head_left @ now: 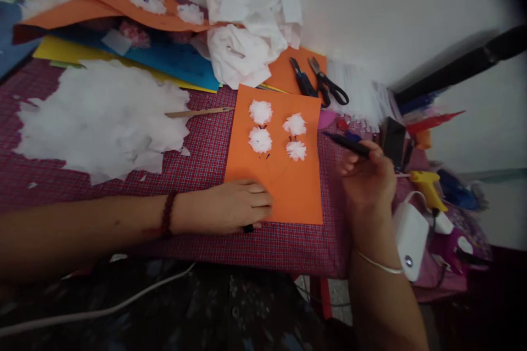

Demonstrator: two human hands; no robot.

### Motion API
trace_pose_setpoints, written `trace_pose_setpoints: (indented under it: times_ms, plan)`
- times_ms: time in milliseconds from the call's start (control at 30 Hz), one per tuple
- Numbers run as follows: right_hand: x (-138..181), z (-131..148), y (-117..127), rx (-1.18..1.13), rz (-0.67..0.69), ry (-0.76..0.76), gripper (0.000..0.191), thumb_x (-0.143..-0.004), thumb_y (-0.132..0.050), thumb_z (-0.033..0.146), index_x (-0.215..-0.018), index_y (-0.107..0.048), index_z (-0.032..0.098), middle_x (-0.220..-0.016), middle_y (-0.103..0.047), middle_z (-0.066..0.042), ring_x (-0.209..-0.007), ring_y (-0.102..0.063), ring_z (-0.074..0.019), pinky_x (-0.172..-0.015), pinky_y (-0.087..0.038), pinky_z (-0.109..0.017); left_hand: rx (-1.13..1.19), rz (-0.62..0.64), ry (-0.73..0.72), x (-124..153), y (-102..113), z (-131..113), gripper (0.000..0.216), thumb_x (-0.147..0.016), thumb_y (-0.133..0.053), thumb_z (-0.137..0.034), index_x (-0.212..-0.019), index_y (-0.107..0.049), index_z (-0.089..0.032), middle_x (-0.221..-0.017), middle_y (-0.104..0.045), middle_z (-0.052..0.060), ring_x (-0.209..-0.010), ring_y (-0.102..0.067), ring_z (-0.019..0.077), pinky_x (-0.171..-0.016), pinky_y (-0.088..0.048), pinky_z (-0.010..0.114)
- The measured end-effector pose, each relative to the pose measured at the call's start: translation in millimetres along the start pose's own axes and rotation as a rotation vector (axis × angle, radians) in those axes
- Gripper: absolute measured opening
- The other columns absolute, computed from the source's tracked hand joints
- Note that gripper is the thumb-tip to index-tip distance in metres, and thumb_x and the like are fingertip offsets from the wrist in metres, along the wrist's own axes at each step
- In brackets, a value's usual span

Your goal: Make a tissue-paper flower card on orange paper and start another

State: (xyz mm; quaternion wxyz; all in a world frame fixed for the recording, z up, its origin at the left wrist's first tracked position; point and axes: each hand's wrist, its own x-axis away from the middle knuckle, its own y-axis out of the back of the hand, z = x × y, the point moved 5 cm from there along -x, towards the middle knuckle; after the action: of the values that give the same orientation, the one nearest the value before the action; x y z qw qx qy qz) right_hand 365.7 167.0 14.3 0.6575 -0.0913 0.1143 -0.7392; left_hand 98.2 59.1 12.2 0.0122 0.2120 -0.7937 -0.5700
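Observation:
An orange sheet of paper (296,192) lies on the table with several white tissue flowers (260,140) on it, and thin drawn lines (280,173) run below them. My left hand (222,205) rests over the sheet's lower left corner with its fingers curled. A small black piece, apparently a pen cap (248,228), pokes out beneath its fingers. Just right of the sheet, my right hand (368,175) is raised and grips a black pen (348,143), whose tip points left toward the flowers. The pen is apart from the paper.
White tissue pieces (102,115) are heaped at left, beside a wooden stick (200,112). Scissors (327,82) and a cutter (302,78) lie behind the sheet. A yellow glue gun (428,189) and a white box (411,238) stand at right. Crumpled white tissue (242,55) sits at the back.

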Motion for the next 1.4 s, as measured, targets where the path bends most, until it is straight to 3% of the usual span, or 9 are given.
trace_pose_setpoints:
  times_ms: [100,233,667,800,967,1100,1267,1400]
  plan:
    - [25,-15,-44,0.039,0.180,-0.056,0.014,-0.075,-0.068,0.033,-0.087,-0.067,0.025,-0.055,-0.059,0.005,-0.047,-0.054,-0.0098,-0.046,-0.040,-0.023,-0.003,-0.012,-0.005,0,-2,-1,0.013,-0.097,-0.060,-0.025,-0.106,-0.065,-0.017,-0.116,-0.069,0.008,-0.109,-0.060,0.0219,-0.097,-0.044,0.035]
    - [42,-33,-68,0.209,0.197,-0.057,0.009,-0.081,-0.068,0.029,-0.088,-0.066,0.024,-0.056,-0.063,0.004,-0.046,-0.053,-0.0084,-0.047,-0.041,-0.020,-0.002,-0.030,-0.006,-1,-1,-2,0.014,-0.097,-0.060,-0.026,-0.104,-0.066,-0.016,-0.114,-0.070,0.009,-0.108,-0.061,0.0222,-0.095,-0.045,0.036]
    - [45,-43,-71,0.388,0.210,-0.079,0.016,-0.083,-0.071,0.035,-0.092,-0.064,0.024,-0.062,-0.065,0.004,-0.047,-0.055,-0.0090,-0.044,-0.039,-0.020,0.019,-0.094,0.005,-1,1,-1,0.011,-0.095,-0.064,-0.025,-0.100,-0.067,-0.016,-0.107,-0.071,0.007,-0.104,-0.062,0.0220,-0.093,-0.045,0.036]
    - [45,-45,-71,0.403,0.209,-0.113,0.014,-0.082,-0.071,0.033,-0.091,-0.064,0.025,-0.062,-0.066,0.004,-0.048,-0.056,-0.0094,-0.044,-0.040,-0.020,0.047,-0.053,0.024,-1,3,-1,0.008,-0.096,-0.061,-0.024,-0.099,-0.067,-0.020,-0.109,-0.071,0.006,-0.106,-0.062,0.0217,-0.095,-0.044,0.035]
    - [41,-40,-68,0.215,0.144,-0.106,0.004,-0.079,-0.066,0.025,-0.082,-0.066,0.024,-0.053,-0.059,0.006,-0.045,-0.051,-0.0083,-0.043,-0.039,-0.019,0.097,-0.088,0.032,-1,5,0,0.008,-0.094,-0.063,-0.022,-0.100,-0.069,-0.020,-0.111,-0.071,0.007,-0.105,-0.062,0.0214,-0.094,-0.046,0.035]
    - [35,-38,-65,0.037,0.116,-0.117,0.004,-0.078,-0.066,0.027,-0.081,-0.067,0.024,-0.052,-0.057,0.005,-0.046,-0.050,-0.0078,-0.044,-0.039,-0.018,0.082,-0.011,0.042,-1,1,0,0.010,-0.097,-0.060,-0.023,-0.102,-0.068,-0.020,-0.114,-0.071,0.007,-0.108,-0.061,0.0214,-0.097,-0.044,0.035]
    - [38,-32,-61,0.047,0.126,-0.096,0.009,-0.081,-0.065,0.028,-0.088,-0.069,0.024,-0.055,-0.060,0.004,-0.051,-0.053,-0.0088,-0.049,-0.043,-0.019,0.054,0.017,0.027,-2,1,-1,0.012,-0.098,-0.058,-0.023,-0.104,-0.066,-0.017,-0.116,-0.069,0.009,-0.109,-0.061,0.0227,-0.097,-0.044,0.036]
    - [60,-31,-55,0.160,0.129,-0.115,0.015,-0.083,-0.069,0.030,-0.098,-0.070,0.025,-0.072,-0.068,0.001,-0.062,-0.061,-0.0116,-0.057,-0.049,-0.024,0.023,0.005,0.017,-1,4,0,0.019,-0.096,-0.060,-0.022,-0.112,-0.064,-0.014,-0.119,-0.068,0.010,-0.108,-0.061,0.0232,-0.097,-0.045,0.036]
